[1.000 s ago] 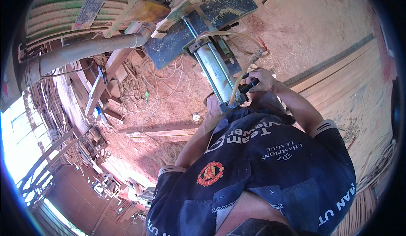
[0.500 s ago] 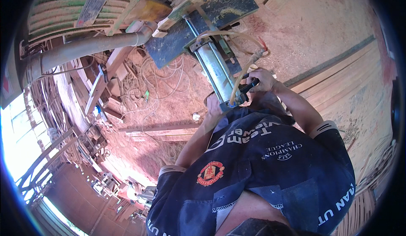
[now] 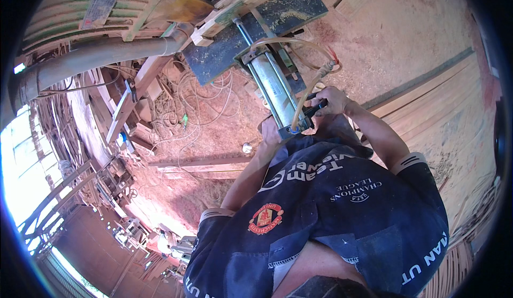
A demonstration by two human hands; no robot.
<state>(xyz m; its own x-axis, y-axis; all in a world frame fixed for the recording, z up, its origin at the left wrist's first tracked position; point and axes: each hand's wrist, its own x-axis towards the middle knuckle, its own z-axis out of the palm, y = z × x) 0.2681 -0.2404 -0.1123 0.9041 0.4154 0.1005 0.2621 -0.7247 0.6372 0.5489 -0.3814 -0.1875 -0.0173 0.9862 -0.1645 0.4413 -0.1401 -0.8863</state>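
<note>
In front of my body lies a silver pneumatic cylinder (image 3: pixel 271 84), slanting away toward a dark plate (image 3: pixel 214 65) strewn with sawdust. My right hand (image 3: pixel 332 101) is closed around a black lever handle (image 3: pixel 316 107) at the cylinder's near right end. Against the near left side of the cylinder is my left hand (image 3: pixel 269 130); its fingers are hidden behind the cylinder. A clear hose (image 3: pixel 310 87) loops from the near end of the cylinder to its far end. Pale wood pieces (image 3: pixel 235 14) lie at the far edge of the plate, beyond the cylinder's rod.
A green slatted machine housing (image 3: pixel 59 17) and a thick grey pipe (image 3: pixel 101 57) stand at the far left. Coiled hose (image 3: pixel 208 97) and wood scraps lie on the dusty floor. Long boards (image 3: pixel 433 103) are at the right. A wooden beam (image 3: pixel 206 165) lies left of me.
The green housing and thick pipe appear slightly farther up and left, and the far wood pieces have shifted a little. Both hands stay nearly in place on the cylinder and handle.
</note>
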